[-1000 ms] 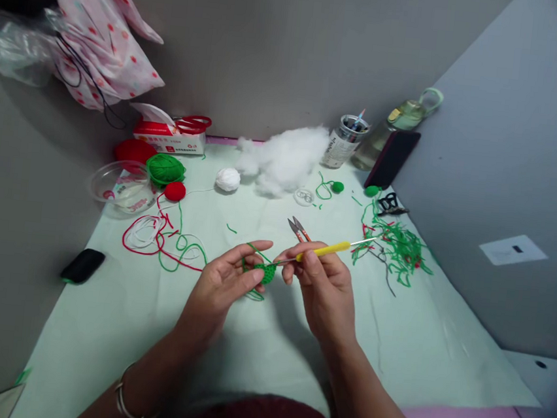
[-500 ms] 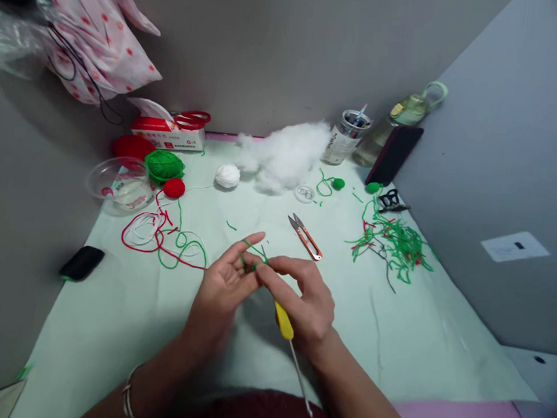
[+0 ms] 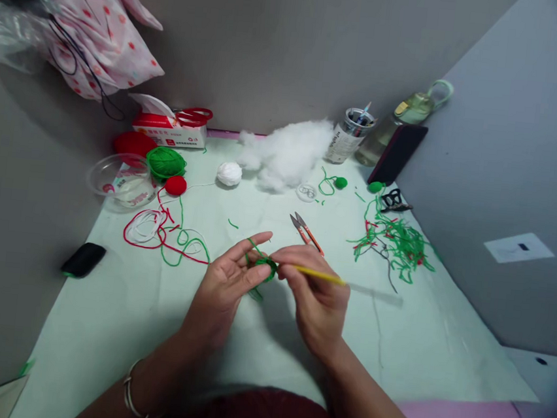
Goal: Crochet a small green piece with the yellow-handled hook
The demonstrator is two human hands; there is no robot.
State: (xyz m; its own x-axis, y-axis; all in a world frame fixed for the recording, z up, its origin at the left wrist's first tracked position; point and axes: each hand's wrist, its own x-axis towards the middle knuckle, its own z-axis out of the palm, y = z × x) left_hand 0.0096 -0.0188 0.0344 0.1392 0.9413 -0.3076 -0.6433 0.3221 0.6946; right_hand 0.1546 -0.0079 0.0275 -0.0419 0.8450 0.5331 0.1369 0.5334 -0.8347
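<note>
Between thumb and fingers, my left hand (image 3: 225,283) pinches a small green crochet piece (image 3: 266,271), with green yarn running up over its raised index finger. My right hand (image 3: 316,298) grips a crochet hook (image 3: 316,274) by its yellow handle, which lies almost level and points to the right. The hook's tip is at the green piece, hidden by fingers and yarn. Just beyond my right hand lie orange-handled thread snips (image 3: 306,231), partly covered by it.
Yarn balls in green (image 3: 165,162), red (image 3: 175,185) and white (image 3: 229,174) sit at the back left. White stuffing (image 3: 286,154) is heaped at the back. Green yarn scraps (image 3: 401,240) lie right, near a phone (image 3: 398,155) and a bottle (image 3: 379,136). A black object (image 3: 84,260) rests at the left edge.
My right hand has turned, swinging the crochet hook's handle from pointing down toward me to pointing right. More of the green crochet piece shows between my hands.
</note>
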